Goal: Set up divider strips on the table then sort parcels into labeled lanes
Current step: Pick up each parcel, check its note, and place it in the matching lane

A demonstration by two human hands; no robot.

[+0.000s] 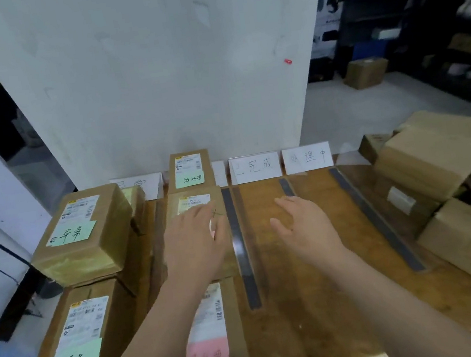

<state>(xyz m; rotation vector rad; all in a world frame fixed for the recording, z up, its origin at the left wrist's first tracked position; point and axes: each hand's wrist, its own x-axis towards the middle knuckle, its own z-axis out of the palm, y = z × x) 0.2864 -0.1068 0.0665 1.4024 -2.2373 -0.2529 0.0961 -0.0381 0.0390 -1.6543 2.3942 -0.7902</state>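
Observation:
My left hand (196,242) lies flat with straight fingers on a brown parcel (184,199) in the second lane. My right hand (307,225) hovers open over the bare wood of the third lane, holding nothing. Three dark divider strips run front to back on the table: one (242,253) beside my left hand, a short stretch of one (286,187) beyond my right fingers, and one (377,218) further right. White lane label cards (254,167) (307,158) stand at the table's back edge. A parcel with a pink note (210,344) lies near me, under my left forearm.
Two parcels with green notes (83,231) (75,343) fill the left lane. A parcel with a green note (189,170) stands at the back of the second lane. A pile of unsorted brown boxes (442,178) crowds the table's right side. A white wall (165,66) rises behind the table.

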